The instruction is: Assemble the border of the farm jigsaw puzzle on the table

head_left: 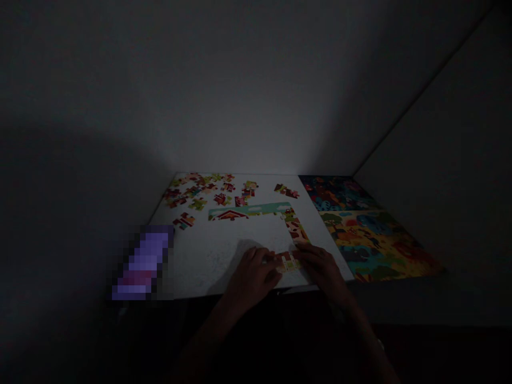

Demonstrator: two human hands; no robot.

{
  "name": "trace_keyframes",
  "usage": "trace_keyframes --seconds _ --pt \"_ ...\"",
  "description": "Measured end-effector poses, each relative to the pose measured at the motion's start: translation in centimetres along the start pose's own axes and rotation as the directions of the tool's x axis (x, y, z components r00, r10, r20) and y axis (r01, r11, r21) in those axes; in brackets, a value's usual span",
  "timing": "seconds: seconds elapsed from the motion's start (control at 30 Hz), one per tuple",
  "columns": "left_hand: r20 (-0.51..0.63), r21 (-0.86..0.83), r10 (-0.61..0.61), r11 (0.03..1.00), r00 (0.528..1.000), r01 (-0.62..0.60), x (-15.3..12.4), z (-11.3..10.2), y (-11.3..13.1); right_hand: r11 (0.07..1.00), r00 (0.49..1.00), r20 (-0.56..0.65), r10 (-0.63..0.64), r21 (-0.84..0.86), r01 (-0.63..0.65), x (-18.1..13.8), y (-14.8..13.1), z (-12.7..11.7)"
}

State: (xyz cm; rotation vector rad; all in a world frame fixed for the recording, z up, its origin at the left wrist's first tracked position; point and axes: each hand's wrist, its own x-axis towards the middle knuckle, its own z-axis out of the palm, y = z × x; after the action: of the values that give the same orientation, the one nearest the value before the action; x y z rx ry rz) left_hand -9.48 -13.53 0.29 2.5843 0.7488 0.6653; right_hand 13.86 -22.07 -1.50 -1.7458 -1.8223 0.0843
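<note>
In the dim light, a short row of joined puzzle pieces with a white fence print lies near the table's front edge, between my two hands. My left hand has curled fingers, closed on a puzzle piece at the row's left end, partly hidden by the fingertips. From the other side, my right hand grips the row's right end with its fingers together. Just beyond is a joined puzzle border, its top strip showing sky and a red roof. Its right side runs down toward my right hand.
Loose puzzle pieces are scattered over the back left of the white table, with a small cluster at the back. Two pictures, one dark and one yellow with animals, lie at right. A pixelated purple object is at left.
</note>
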Motion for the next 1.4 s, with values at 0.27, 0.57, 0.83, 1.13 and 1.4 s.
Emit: trace_keyframes --seconds 0.27,0.57,0.83,1.13,1.4 --pt "-0.099 0.081 -0.181 0.979 0.979 0.189 1.5 -1.7 -5.5 0.993 0.995 -0.01 -0.102 0.057 0.102 -0.2 2.2 0.9" --pt "-0.144 0.325 -0.378 0.855 0.915 0.404 6.6 -2.6 -12.2 0.998 0.998 -0.034 -0.048 -0.031 0.047 0.0 0.6 0.6" --pt "-0.19 0.368 -0.338 0.846 0.922 0.386 6.5 -1.7 -12.3 0.997 0.998 0.011 -0.057 -0.053 0.058 0.3 2.0 0.7" --pt "-0.153 0.349 -0.367 0.848 0.918 0.398 6.5 -1.7 -12.2 0.975 0.991 0.122 0.053 0.21 -0.078 7.9 3.1 -0.7" --pt "-0.147 0.393 -0.399 0.816 0.905 0.424 6.5 -2.0 -11.9 0.985 0.983 -0.06 0.173 0.032 -0.171 19.3 10.2 3.2"
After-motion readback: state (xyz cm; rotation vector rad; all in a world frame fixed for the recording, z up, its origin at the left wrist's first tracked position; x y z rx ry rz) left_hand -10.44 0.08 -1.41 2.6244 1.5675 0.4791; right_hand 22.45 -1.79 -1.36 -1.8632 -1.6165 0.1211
